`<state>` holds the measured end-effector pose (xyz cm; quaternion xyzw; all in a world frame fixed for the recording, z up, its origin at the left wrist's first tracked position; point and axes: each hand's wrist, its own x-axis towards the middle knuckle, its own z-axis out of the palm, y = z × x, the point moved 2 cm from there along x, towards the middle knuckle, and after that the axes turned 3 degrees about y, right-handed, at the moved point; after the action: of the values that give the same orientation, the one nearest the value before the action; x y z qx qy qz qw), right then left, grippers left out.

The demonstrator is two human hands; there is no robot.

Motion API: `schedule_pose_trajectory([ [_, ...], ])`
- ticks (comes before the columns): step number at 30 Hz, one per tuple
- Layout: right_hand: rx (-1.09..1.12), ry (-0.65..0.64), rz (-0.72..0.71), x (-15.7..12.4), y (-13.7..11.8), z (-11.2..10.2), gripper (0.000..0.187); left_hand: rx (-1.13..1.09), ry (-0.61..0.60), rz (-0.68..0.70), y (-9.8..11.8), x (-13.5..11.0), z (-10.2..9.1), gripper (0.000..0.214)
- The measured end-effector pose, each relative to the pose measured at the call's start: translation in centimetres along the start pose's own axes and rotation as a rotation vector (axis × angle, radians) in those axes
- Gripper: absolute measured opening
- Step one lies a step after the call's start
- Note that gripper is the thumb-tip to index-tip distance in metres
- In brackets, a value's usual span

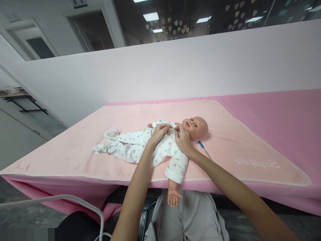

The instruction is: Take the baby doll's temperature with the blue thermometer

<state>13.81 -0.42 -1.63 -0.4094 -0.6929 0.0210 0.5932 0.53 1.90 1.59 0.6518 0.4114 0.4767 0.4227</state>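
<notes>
A baby doll [199,128] lies on its back on the table, head to the right, wearing a white printed romper [130,152]. At the romper's chest, my left hand [161,133] has its fingers bent and closed on the cloth. Just beside it, my right hand [183,138] pinches the cloth by the neckline, under the doll's chin. What exactly lies between the fingertips is too small to make out. One doll arm [173,192] hangs over the near table edge. A thin stick with a blue end [201,144] lies close to the doll's head, partly behind my right forearm.
A pale pink mat [82,134] covers much of the table over a darker pink cloth [283,113]. A white wall [200,70] rises behind. Below the front edge, a curved pale tube [67,197] stands at left.
</notes>
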Motion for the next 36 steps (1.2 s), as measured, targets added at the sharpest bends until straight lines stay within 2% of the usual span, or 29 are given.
schedule_pose_trajectory([
  [4, 0.012, -0.004, -0.044, 0.1, -0.3, -0.3, 0.029, -0.039, 0.020, -0.012, 0.0, 0.0, -0.4, 0.027],
  [7, -0.006, -0.076, -0.164, 0.4, -1.4, -0.5, 0.027, -0.011, 0.017, -0.065, 0.1, -0.3, -1.5, 0.029],
  [11, -0.035, -0.208, -0.250, 0.4, -2.9, -0.2, 0.026, 0.120, -0.117, -0.144, 0.7, -1.4, -3.3, 0.033],
  [16, -0.005, -0.237, -0.219, 0.2, -3.1, 0.2, 0.030, 0.104, -0.314, -0.081, 1.7, -2.4, -4.0, 0.034],
  [20, -0.008, -0.227, -0.085, 0.8, -2.6, 1.1, 0.031, 0.180, -0.376, -0.034, 1.8, -2.4, -4.0, 0.038],
  [26, -0.024, -0.225, -0.039, 1.5, -2.8, 2.4, 0.027, 0.199, -0.291, 0.038, 0.7, -2.3, -4.0, 0.031],
  [31, -0.022, -0.248, -0.045, 1.2, -3.2, 2.2, 0.023, 0.216, -0.201, 0.017, 0.2, -2.4, -4.0, 0.038],
  [36, -0.034, -0.276, -0.043, 0.9, -3.5, 1.8, 0.021, 0.239, -0.193, 0.014, 0.4, -2.5, -4.0, 0.044],
])
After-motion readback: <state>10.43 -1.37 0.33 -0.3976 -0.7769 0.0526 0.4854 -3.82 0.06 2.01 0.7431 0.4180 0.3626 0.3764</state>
